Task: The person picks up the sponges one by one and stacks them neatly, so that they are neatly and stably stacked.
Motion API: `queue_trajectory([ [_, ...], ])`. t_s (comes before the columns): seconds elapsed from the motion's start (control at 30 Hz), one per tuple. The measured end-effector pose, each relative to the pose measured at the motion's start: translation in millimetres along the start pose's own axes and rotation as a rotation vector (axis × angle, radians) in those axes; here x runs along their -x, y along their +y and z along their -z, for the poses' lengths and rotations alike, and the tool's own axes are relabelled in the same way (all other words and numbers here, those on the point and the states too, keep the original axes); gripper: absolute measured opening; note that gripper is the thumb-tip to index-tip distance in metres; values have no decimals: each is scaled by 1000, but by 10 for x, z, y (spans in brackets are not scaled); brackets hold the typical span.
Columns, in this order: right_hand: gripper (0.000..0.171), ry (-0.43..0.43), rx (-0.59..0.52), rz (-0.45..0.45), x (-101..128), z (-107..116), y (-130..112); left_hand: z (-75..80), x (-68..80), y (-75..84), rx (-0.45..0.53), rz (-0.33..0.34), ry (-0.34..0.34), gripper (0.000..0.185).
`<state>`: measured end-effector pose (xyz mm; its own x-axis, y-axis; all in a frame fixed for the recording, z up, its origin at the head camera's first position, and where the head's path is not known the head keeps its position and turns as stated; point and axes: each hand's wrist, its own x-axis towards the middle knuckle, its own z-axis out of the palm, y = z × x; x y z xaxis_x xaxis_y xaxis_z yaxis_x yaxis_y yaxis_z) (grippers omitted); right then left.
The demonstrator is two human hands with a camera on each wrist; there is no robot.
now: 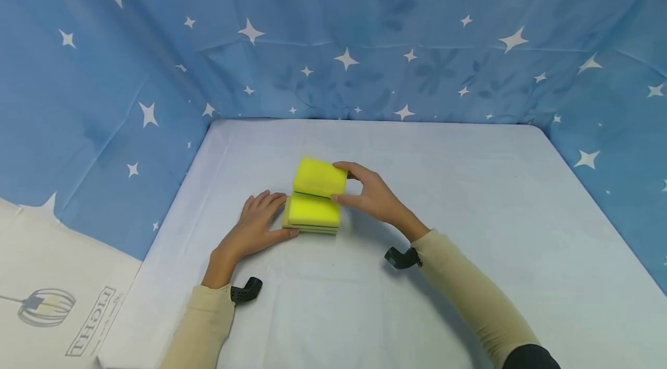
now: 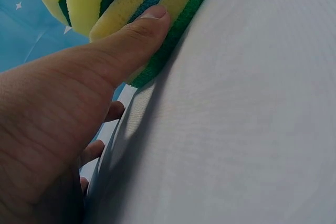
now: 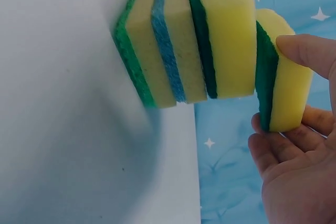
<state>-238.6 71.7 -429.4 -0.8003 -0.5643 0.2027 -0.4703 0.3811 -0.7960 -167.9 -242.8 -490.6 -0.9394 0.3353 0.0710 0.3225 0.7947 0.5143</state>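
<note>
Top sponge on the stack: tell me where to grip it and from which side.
Grip the top sponge by its two short edges, thumb on one and fingers on the other, coming from the right as the right hand does. It is tilted up off the stack, so those edges are exposed.

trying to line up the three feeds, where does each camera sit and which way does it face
Head: worn on the head, looking forward and down at the white table; shows both forearms, the left hand beside the sponge stack and the right hand holding the top sponge.
Left wrist: looks along the left thumb pressed on the stack's side.
Right wrist: looks past the right hand's fingers pinching the top sponge.
Shared: all three views show the stack.
</note>
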Motion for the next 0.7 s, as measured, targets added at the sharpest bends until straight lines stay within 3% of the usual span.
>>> queue_trajectory([
  [0.7, 72, -47, -5, 80, 180, -114, -33, 3, 13, 14, -1, 16, -3, 88],
])
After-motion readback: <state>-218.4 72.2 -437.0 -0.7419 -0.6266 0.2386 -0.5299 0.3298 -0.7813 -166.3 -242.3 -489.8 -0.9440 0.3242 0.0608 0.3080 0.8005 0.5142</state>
